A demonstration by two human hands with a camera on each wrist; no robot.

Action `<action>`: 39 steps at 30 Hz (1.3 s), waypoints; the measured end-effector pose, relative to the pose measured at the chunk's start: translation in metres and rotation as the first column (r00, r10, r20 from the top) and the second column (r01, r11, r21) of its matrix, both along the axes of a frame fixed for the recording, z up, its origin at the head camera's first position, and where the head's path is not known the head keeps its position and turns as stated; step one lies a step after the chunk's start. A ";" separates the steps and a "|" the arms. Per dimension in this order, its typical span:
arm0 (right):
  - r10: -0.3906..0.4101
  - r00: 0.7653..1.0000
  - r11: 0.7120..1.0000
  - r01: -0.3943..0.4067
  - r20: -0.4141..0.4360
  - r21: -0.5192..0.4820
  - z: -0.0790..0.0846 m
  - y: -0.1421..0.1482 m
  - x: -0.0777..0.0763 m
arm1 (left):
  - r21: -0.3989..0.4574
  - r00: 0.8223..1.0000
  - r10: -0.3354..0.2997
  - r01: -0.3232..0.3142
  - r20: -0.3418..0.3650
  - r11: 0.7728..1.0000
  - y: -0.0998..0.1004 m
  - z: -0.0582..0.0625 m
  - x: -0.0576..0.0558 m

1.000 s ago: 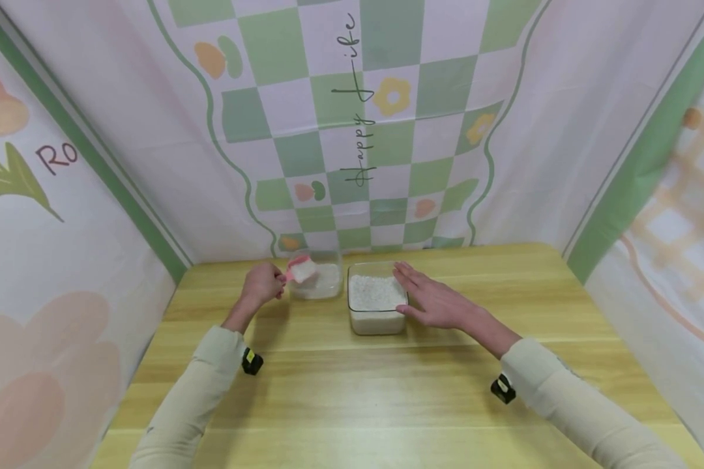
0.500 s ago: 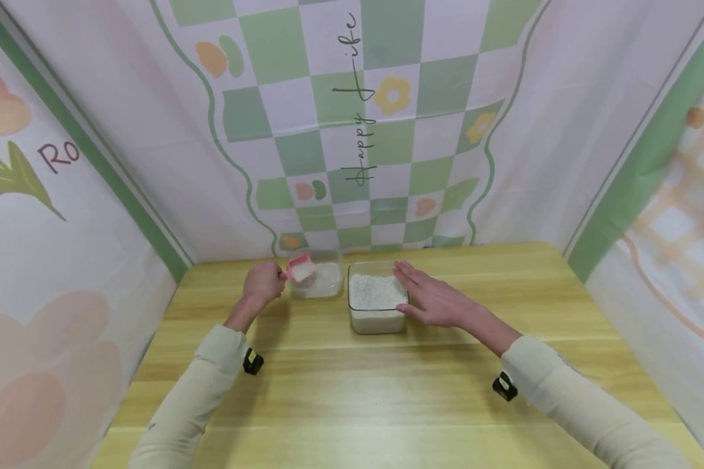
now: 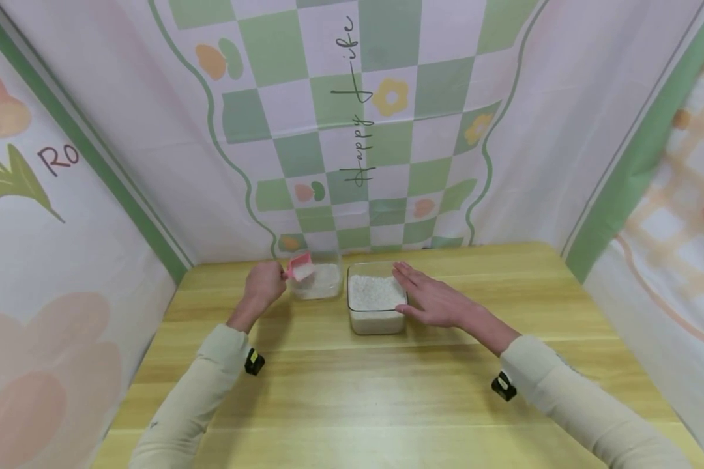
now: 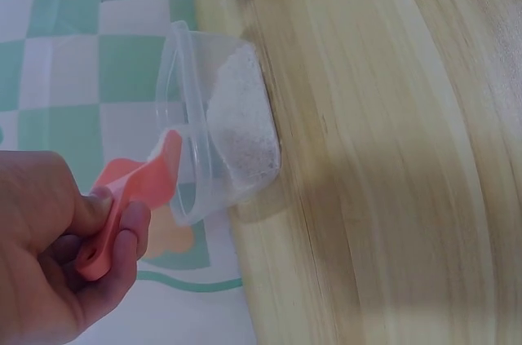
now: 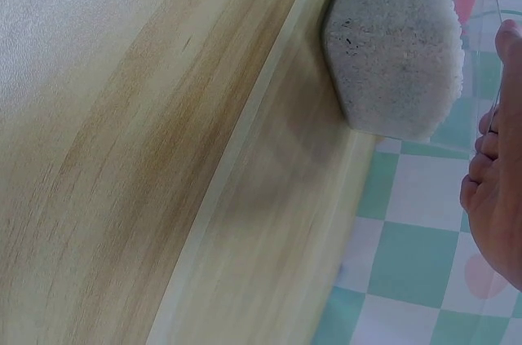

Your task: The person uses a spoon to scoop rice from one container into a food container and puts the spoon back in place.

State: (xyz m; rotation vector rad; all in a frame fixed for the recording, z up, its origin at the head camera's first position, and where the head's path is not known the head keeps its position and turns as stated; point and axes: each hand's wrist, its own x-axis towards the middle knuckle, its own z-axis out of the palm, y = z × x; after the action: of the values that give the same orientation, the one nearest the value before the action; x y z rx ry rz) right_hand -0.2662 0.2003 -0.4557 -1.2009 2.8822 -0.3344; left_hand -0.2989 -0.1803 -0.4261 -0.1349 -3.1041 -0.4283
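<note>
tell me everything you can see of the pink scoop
The pink scoop looks plastic, with a squared bowl and slim handle, holed near its end. The left hand grips the handle, which slopes down to the bowl. White grains lie in the bowl, held over the clear tub; whether it touches the rim is unclear.

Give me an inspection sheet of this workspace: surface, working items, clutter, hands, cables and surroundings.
Surface: wood-grained table, no spill visible.
Scoop: pink, bearing white grains, at the tub's mouth.
Tub: translucent, upright, partly filled with grains.
Box: clear, upright, right of the tub, mostly filled with grains.
Clutter: nothing seen.
Left hand: grips the scoop.
Right hand: at the box's right side, fingers extended.
Cables: nothing seen.
Surroundings: printed cloth behind and on both sides.
</note>
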 end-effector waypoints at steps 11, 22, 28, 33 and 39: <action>0.010 1.000 1.000 -0.010 -0.010 -0.005 0.001 -0.001 0.001 | -0.136 0.998 -0.024 0.016 -0.052 0.991 0.006 -0.002 -0.001; 0.031 0.998 0.998 -0.028 -0.048 0.048 0.004 -0.001 0.001 | -0.222 0.987 -0.096 0.066 -0.126 0.973 0.008 -0.005 0.000; 0.045 0.997 0.996 -0.040 -0.065 0.075 0.006 -0.001 0.003 | -0.299 0.974 -0.142 0.084 -0.179 0.951 0.010 -0.007 0.001; 0.053 0.996 0.996 -0.048 -0.066 0.077 0.007 -0.001 0.005 | -0.384 0.960 -0.194 0.105 -0.202 0.917 0.012 -0.007 0.002; 0.059 0.996 0.995 -0.053 -0.066 0.089 0.008 -0.001 0.005 | -0.438 0.951 -0.230 0.120 -0.208 0.891 0.015 -0.007 0.004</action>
State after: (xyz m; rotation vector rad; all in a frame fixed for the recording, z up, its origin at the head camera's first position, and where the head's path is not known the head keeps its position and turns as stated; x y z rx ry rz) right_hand -0.2607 0.1992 -0.4475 -1.3005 2.8794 -0.1675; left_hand -0.2952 -0.1658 -0.4326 -0.4391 -2.8818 0.2546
